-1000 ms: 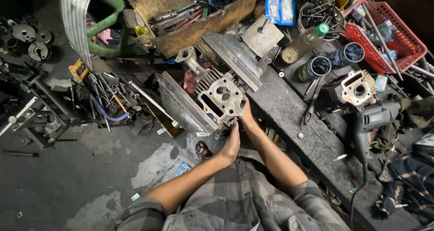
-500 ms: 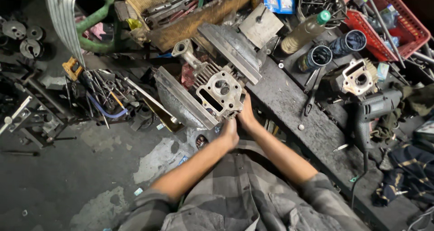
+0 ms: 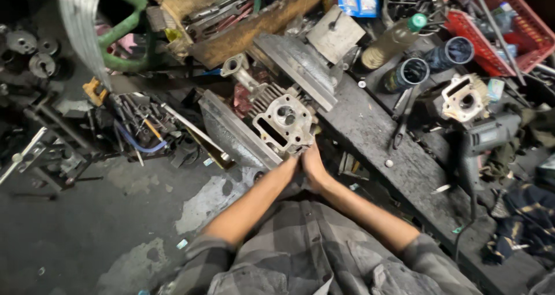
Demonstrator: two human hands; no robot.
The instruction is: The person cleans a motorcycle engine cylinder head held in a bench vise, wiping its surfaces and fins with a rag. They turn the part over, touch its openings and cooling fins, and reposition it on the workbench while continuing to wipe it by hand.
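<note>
1. The grey cast-metal finned engine cylinder head [image 3: 283,120] sat gripped between two long grey steel vise plates [image 3: 237,138] at the near edge of the dark, grimy wooden bench [image 3: 376,139].
2. It looked heavy, rigid and probably oily; the flat outer edges offered firmer purchase than the thin cooling fins.
3. The left hand [image 3: 291,167] and right hand [image 3: 312,162] met just below the head, fingers pressed against its lower edge; whether they clenched anything small could not be told.
4. Right of the head lay a similar pale cylinder part [image 3: 465,97] and a grey power drill [image 3: 491,136]; left of it, scattered hand tools [image 3: 139,124].
</note>
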